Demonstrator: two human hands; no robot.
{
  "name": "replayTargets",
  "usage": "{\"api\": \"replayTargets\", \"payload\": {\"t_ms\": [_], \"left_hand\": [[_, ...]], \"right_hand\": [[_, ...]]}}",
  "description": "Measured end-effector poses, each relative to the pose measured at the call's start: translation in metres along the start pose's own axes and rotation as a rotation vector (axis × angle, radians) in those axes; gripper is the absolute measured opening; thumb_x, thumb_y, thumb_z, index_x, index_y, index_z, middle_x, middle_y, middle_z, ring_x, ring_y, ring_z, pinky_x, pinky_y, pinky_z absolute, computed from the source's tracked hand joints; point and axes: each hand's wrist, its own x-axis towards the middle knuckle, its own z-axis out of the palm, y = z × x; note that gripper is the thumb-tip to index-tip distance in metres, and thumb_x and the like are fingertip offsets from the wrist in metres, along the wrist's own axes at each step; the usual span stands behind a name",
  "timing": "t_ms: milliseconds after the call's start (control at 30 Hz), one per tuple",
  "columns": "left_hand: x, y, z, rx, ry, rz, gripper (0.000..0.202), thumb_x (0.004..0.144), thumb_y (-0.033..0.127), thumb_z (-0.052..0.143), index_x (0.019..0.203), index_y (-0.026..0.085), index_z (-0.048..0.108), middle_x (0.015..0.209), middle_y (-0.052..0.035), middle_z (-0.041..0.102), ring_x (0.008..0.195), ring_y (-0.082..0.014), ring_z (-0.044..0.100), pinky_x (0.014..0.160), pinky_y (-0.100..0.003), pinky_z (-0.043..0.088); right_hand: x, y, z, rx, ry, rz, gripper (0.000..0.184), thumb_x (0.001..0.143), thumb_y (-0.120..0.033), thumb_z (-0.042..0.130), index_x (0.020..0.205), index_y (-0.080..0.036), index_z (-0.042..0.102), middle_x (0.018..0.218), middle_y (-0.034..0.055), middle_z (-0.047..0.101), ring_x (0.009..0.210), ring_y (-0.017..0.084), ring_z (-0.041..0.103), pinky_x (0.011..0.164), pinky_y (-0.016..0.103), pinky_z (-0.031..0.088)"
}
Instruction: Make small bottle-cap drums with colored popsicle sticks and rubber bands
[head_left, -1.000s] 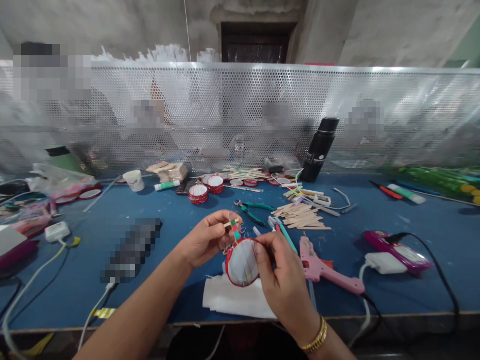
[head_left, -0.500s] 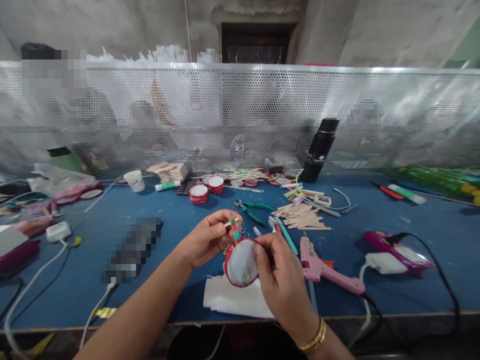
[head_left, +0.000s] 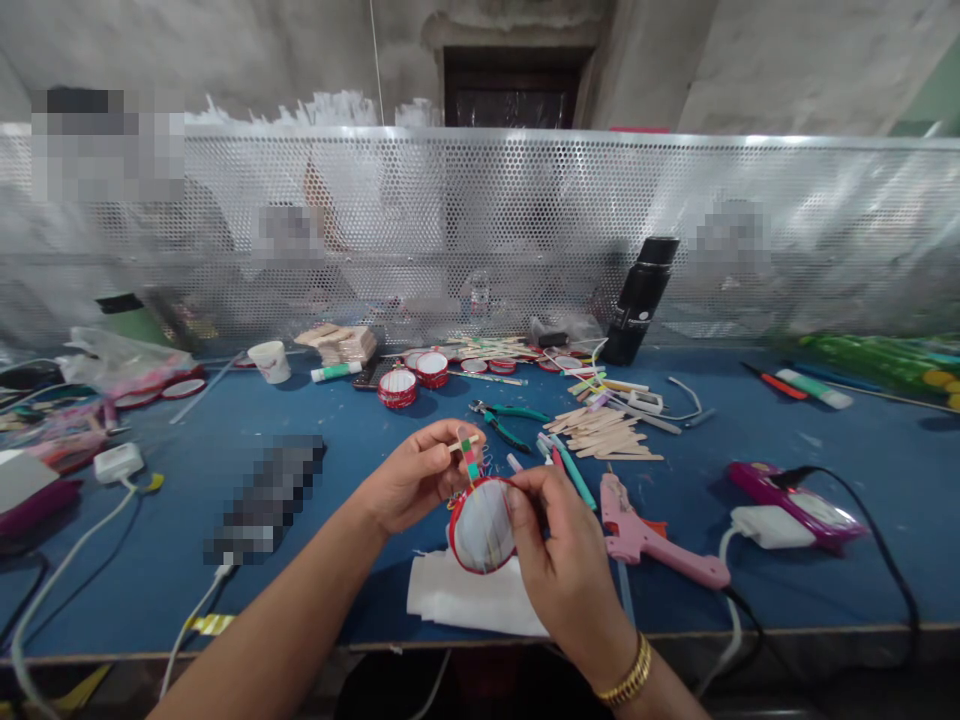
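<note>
Between my hands is a small round drum-like piece (head_left: 484, 527) with a red rim and a pale, translucent face. A craft stick (head_left: 470, 458) striped green and red rises from its top edge, with a short plain wooden crosspiece near its end. My left hand (head_left: 420, 470) is closed around the top of the striped stick, by the crosspiece. On the other side, my right hand (head_left: 562, 550) pinches the rim between thumb and fingers. Thin wire-like loops show behind the piece, partly hidden. Below it lies a folded white cloth (head_left: 480, 605).
Right of my hands lie a pink glue gun (head_left: 660, 552), a pile of craft sticks (head_left: 600, 432) and teal-handled pliers (head_left: 510, 425). Red-rimmed discs (head_left: 397, 388) sit further back, near a black bottle (head_left: 641, 300). A phone (head_left: 266, 500) lies left. A perforated metal screen (head_left: 510, 200) stands behind.
</note>
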Motion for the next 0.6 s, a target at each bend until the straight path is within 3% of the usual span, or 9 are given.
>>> {"api": "replayTargets", "payload": {"t_ms": [200, 333, 433, 600], "left_hand": [[-0.001, 0.001, -0.003, -0.004, -0.032, -0.048, 0.053, 0.067, 0.047, 0.096, 0.108, 0.017, 0.081, 0.086, -0.0027, 0.064, 0.069, -0.0092, 0.053, 0.062, -0.018, 0.045], [0.001, 0.003, 0.002, 0.026, 0.018, -0.013, 0.067, 0.069, 0.060, 0.090, 0.119, 0.017, 0.080, 0.094, -0.0068, 0.068, 0.072, -0.0121, 0.054, 0.061, -0.020, 0.045], [0.003, 0.004, 0.006, 0.103, 0.179, 0.034, 0.056, 0.077, 0.064, 0.081, 0.107, 0.017, 0.083, 0.090, -0.0083, 0.069, 0.073, -0.0143, 0.055, 0.059, -0.021, 0.043], [0.006, 0.002, 0.009, 0.182, 0.347, 0.159, 0.032, 0.073, 0.045, 0.089, 0.087, 0.016, 0.083, 0.082, -0.0053, 0.069, 0.066, -0.0115, 0.051, 0.056, -0.022, 0.039]], "right_hand": [[0.002, -0.002, -0.001, 0.007, 0.004, -0.013, 0.010, 0.105, -0.023, 0.048, 0.100, -0.023, 0.057, 0.085, -0.0013, 0.064, 0.076, 0.013, 0.066, 0.071, 0.025, 0.050], [0.003, -0.001, -0.003, -0.039, 0.029, 0.002, 0.012, 0.105, -0.025, 0.049, 0.098, -0.023, 0.058, 0.085, -0.0005, 0.065, 0.075, 0.014, 0.065, 0.069, 0.026, 0.049], [0.003, 0.002, -0.004, -0.103, 0.040, -0.004, 0.011, 0.105, -0.025, 0.049, 0.100, -0.022, 0.059, 0.085, 0.0005, 0.066, 0.075, 0.016, 0.066, 0.069, 0.027, 0.049], [0.002, 0.004, -0.003, -0.138, 0.049, -0.018, 0.013, 0.105, -0.026, 0.049, 0.099, -0.021, 0.059, 0.087, 0.0026, 0.067, 0.077, 0.018, 0.067, 0.070, 0.029, 0.049]]}}
